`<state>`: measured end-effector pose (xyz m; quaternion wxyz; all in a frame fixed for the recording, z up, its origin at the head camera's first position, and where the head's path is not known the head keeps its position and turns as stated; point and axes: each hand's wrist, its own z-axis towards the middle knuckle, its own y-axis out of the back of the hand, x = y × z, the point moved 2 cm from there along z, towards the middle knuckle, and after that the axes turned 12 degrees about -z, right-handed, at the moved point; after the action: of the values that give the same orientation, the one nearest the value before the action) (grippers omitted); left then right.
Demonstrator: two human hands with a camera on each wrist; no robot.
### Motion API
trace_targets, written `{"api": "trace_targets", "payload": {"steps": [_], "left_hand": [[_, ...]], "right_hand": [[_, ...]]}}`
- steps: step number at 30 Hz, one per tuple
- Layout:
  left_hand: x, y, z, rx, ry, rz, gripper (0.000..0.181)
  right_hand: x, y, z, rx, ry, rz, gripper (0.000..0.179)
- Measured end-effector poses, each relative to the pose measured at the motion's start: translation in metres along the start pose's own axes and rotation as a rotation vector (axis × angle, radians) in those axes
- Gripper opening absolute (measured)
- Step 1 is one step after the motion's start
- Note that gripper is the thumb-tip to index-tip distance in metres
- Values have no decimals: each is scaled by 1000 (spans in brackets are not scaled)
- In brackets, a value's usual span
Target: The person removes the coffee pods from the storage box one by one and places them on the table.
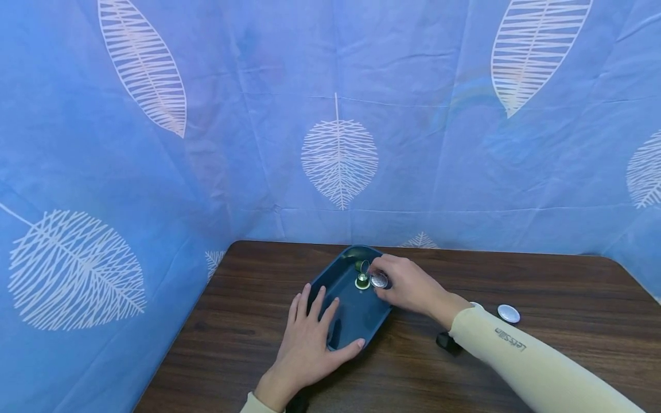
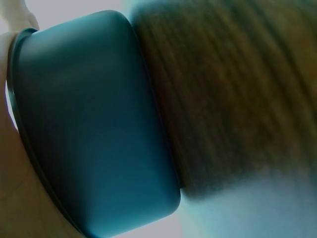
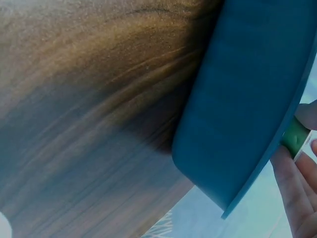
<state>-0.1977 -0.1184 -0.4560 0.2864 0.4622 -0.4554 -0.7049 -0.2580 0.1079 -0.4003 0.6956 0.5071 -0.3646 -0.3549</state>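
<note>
A dark blue tray (image 1: 356, 312) stands on the wooden table. My right hand (image 1: 410, 285) is over its right rim and pinches a green coffee capsule (image 3: 295, 137), whose silver lid shows in the head view. Inside the tray, close to those fingers, are two more green capsules: one rests with its rim down (image 1: 362, 281), the other (image 1: 364, 266) lies just behind it. My left hand (image 1: 308, 343) rests at the near left rim, fingers straight and spread over the tray, thumb along its near end. The left wrist view shows the tray's outer wall (image 2: 99, 124) beside that palm.
Right of the tray, a round silver-white disc (image 1: 508, 313) lies on the brown table (image 1: 578, 321). A second one is mostly hidden behind the right sleeve. A small black object (image 1: 447, 342) sits beside the right forearm. A blue leaf-print cloth (image 1: 413, 155) hangs behind the table.
</note>
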Motion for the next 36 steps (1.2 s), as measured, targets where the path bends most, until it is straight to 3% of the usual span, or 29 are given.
{"api": "trace_targets", "payload": {"steps": [15,25,36], "left_hand": [[2,-2,0,20,5,-1,97],[2,-2,1,22,7,-7,98],[2,-3,0,29,18,-7,98]], "right_hand": [[-10,4,-21,-139,-11,48,20],[-19,5,-42,-312,-11,51,21],[-28,5,-58,-424,-23,23,25]]}}
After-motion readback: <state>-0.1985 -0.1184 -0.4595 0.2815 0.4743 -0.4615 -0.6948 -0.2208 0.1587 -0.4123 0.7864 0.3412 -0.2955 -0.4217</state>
